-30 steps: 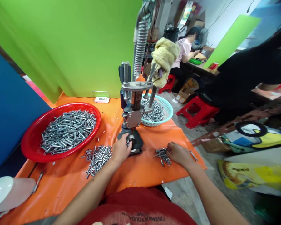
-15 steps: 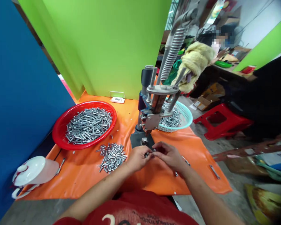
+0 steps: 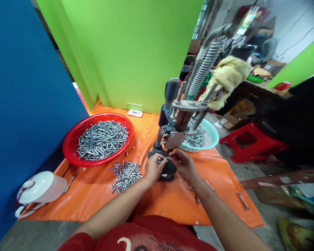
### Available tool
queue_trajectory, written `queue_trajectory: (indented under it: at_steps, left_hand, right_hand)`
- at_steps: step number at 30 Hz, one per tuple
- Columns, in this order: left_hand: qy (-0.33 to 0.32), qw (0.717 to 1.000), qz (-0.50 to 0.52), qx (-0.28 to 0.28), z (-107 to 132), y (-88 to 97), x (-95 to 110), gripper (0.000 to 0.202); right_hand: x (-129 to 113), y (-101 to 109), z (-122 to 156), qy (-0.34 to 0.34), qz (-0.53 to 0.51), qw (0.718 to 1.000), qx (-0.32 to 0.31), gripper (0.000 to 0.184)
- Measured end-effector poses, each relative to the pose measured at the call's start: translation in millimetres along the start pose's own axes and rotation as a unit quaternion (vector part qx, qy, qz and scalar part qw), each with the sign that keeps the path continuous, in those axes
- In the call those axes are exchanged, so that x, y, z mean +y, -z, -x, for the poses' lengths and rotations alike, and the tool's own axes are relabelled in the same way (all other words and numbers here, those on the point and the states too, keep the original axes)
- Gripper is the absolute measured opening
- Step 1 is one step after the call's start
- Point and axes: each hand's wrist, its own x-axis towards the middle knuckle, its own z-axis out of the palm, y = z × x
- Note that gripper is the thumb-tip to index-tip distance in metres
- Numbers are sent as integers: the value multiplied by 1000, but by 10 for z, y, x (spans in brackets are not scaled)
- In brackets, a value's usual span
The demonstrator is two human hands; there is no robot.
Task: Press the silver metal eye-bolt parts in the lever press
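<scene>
My left hand is closed around several small metal ring-ended pieces, at the base of a hand press. Beside it, my right hand has its fingers pinched together right under the press head; what lies between those fingertips is too small to make out. Both hands are nearly touching over the dark press base. Left of my left hand, a loose pile of metal ring-ended pieces lies on the orange cover.
A red basin full of similar pieces stands at the left, and a light blue basket with more sits behind the press. A white lidded pot is at the left edge. A wrench lies right; a red stool is beyond.
Both hands have moved forward, from in front of the press base to beneath its head. My fingertips have come slightly apart. The camera view has shifted a little.
</scene>
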Motion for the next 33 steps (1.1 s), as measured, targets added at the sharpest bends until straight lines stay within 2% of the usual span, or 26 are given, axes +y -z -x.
queue_trajectory:
  at_steps: [6, 21, 33]
  left_hand:
    - [-7, 1000, 4, 2, 21, -3, -26, 11]
    - [-15, 1000, 3, 6, 33, -18, -65, 12]
    - [-13, 1000, 12, 11, 36, -35, -63, 13]
  right_hand:
    - [50, -23, -26, 12, 37, 999, -9, 24]
    - [-44, 2, -53, 47, 90, 995, -10, 21]
    - [-134, 44, -132, 53, 125, 989, -56, 24]
